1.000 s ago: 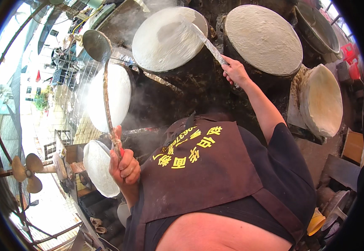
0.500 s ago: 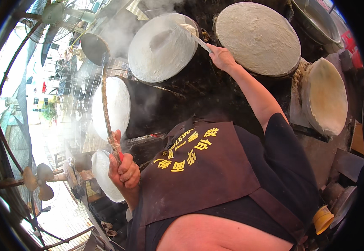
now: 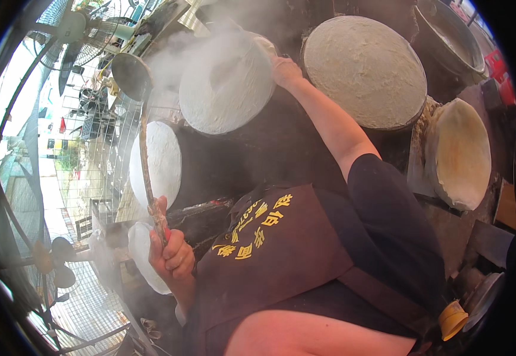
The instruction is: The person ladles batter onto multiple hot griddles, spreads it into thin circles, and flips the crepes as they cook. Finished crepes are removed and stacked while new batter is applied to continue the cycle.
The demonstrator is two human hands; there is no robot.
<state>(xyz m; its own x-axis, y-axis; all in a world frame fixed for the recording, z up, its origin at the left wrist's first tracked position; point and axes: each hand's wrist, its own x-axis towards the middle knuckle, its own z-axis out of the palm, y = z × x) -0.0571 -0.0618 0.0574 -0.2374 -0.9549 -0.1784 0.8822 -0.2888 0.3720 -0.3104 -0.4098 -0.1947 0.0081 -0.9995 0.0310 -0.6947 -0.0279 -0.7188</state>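
Note:
My left hand [image 3: 173, 256] is closed round the long wooden handle of a ladle [image 3: 146, 154], which stands up in front of me. Its round dark bowl is at the far end, beside a steaming round pan [image 3: 225, 95] with a thick white coating. My right hand [image 3: 286, 72] is closed at that pan's right edge, gripping a flat scraper. Only a pale bit of the scraper [image 3: 264, 45] shows dimly through the steam; my fingers hide the handle. A larger white-coated round [image 3: 365, 71] lies just right of my right hand.
More white rounds are at the left [image 3: 157, 160], lower left [image 3: 148, 258] and right; the right one [image 3: 460, 154] has a browned middle. A metal basin [image 3: 451, 38] stands far right, a fan [image 3: 71, 26] far left. A yellow cup [image 3: 453, 320] is at lower right.
My right hand has moved left and slightly up to the steaming pan's edge, taking the scraper further over it. Steam has thickened there. My left hand keeps hold of the ladle.

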